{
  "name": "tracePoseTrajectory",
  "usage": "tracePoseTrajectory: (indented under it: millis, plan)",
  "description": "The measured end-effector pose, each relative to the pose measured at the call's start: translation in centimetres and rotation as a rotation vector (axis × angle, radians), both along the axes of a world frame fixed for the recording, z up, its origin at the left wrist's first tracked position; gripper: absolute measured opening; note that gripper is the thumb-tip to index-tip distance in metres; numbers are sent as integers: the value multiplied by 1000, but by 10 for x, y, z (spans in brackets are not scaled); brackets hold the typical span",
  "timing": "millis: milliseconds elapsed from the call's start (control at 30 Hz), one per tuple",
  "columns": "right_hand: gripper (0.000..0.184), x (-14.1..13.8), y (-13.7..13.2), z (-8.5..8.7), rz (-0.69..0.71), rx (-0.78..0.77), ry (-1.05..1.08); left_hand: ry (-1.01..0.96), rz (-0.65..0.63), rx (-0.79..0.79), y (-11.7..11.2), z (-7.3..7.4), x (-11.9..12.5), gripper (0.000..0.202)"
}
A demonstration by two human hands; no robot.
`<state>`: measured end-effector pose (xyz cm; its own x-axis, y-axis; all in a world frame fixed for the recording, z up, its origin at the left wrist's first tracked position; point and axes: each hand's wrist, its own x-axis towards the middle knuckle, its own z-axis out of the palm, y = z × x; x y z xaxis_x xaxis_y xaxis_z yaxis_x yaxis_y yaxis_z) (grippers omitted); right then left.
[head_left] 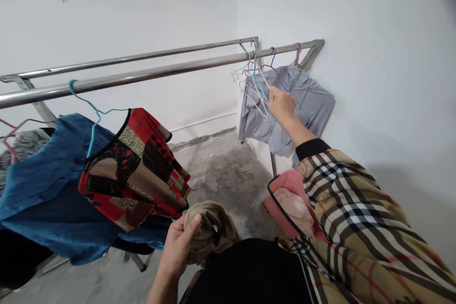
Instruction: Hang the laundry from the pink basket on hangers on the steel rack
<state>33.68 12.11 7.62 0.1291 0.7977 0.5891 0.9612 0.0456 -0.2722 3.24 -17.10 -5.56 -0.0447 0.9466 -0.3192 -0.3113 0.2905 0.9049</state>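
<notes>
My left hand (178, 242) is closed on a bunched khaki garment (213, 228) at the lower middle, the thumb pressed on top of the cloth. The garment's exact kind does not show in its folds. Reaching out to the right, my right hand (283, 103) is closed on a pale clothes hanger (262, 76) that hangs from the metal rail (221, 60). Several other bare hangers, including a turquoise one (259, 86), cluster beside it. Just behind that hand hangs a grey shirt (317, 97).
On the left of the rail hang a red patterned top (142, 156) on a turquoise hanger and a blue garment (42, 175). A pink basket (285, 181) holding pale cloth stands low on the right. White walls (384, 57) meet behind the rack, above a concrete floor (224, 171).
</notes>
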Motion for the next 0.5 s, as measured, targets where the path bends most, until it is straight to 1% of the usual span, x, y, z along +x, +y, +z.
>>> tracePoseTrajectory:
  millis: [67, 200, 400, 433, 500]
  plan:
    - [38, 2, 2, 2, 13, -9, -18, 0, -7, -6, 0, 1, 1, 37]
    - [33, 11, 3, 4, 14, -73, -20, 19, -2, -5, 2, 2, 4, 37]
    - [35, 24, -1, 5, -59, -90, 53, 12, 9, -18, 5, 4, 7, 33]
    - [35, 23, -3, 5, -72, -77, 65, 7, 10, -18, 5, 4, 7, 33]
    - [35, 17, -7, 5, -92, 11, 68, -3, 10, -22, 6, 3, 8, 32]
